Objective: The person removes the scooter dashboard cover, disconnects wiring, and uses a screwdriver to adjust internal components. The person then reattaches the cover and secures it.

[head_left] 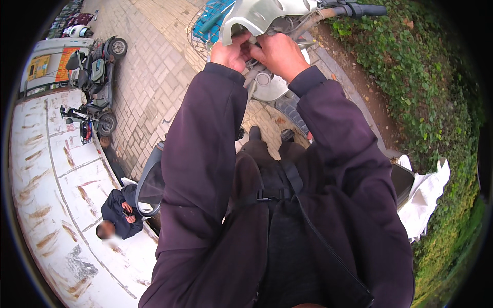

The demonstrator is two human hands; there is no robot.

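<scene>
cowl [257,13] on the scooter [270,91] is just fwd of the fingers, long axis roughly L-R, L hand [229,54] & R hand [282,54] abt equally close, fingers curled in by its near rim, tho can't tell what, if anything, they're pinching

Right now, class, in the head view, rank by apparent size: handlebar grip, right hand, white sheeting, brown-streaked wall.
Largest to smallest:
1. brown-streaked wall
2. white sheeting
3. right hand
4. handlebar grip
</scene>
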